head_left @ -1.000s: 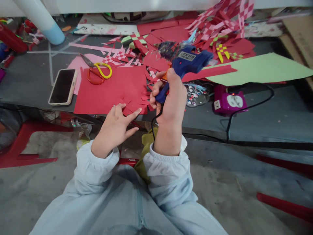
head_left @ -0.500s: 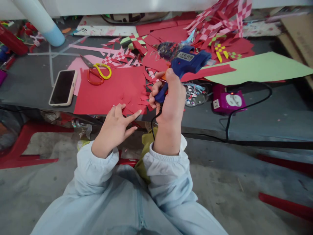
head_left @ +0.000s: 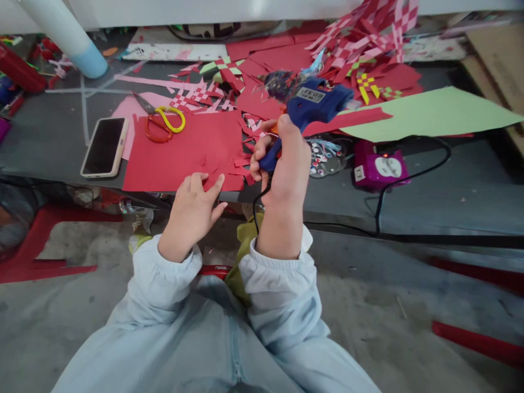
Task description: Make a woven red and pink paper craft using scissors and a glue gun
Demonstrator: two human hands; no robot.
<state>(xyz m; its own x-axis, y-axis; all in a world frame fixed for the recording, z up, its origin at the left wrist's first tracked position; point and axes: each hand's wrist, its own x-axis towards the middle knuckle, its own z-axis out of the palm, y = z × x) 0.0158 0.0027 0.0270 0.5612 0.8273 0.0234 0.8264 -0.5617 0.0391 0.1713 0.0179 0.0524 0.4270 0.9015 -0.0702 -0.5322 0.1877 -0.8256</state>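
My right hand (head_left: 286, 155) is wrapped round the handle of a blue glue gun (head_left: 317, 103), held above the table with its nozzle end pointing away and left. A black cord (head_left: 257, 210) runs down from the handle. My left hand (head_left: 194, 204) is open, fingers apart, at the front edge of a red paper sheet (head_left: 184, 155). Small red paper scraps (head_left: 208, 177) lie by its fingertips. Whether those fingers touch the sheet I cannot tell. Scissors (head_left: 164, 123) with red and yellow handles rest on the sheet's back left corner.
A phone (head_left: 105, 147) lies left of the sheet. Woven paper strips (head_left: 368, 46) are heaped at the back. To the right are a green paper sheet (head_left: 429, 114), a purple power adapter (head_left: 380, 166) with a cord, and a clear dish of small beads (head_left: 325, 158).
My left hand's fingers have drawn in a little, and the index finger has shifted left. My right hand and the glue gun stay almost in place.
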